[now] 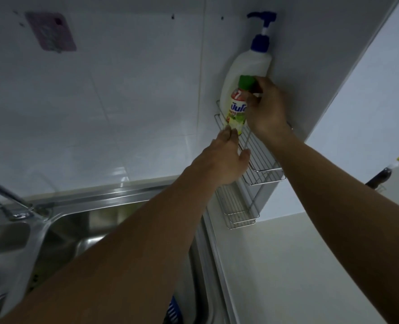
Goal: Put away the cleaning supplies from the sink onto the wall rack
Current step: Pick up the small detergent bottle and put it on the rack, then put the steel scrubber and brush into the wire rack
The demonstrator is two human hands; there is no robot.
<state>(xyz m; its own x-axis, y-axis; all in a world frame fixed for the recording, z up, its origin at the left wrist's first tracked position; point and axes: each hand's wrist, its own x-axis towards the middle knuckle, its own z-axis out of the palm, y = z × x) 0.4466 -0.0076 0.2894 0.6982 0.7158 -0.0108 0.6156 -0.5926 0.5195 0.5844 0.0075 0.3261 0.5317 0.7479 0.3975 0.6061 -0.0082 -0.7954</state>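
Note:
A small dish-soap bottle [238, 106] with a green cap and a green-and-white label stands upright in the upper tier of the wire wall rack [265, 163]. My right hand [267, 108] grips it near the cap and upper body. My left hand [226, 157] reaches up under the bottle, fingertips touching its lower end and the rack's front wire, fingers apart. Behind the small bottle, a tall white pump bottle [252, 64] with a blue pump stands in the same tier against the wall.
The rack's lower tier [237, 211] hangs below. A steel double sink [84, 232] with a faucet [9, 192] lies at lower left. Something blue [174, 309] shows at the sink's bottom edge. A pink pad [51, 31] sticks to the tiled wall.

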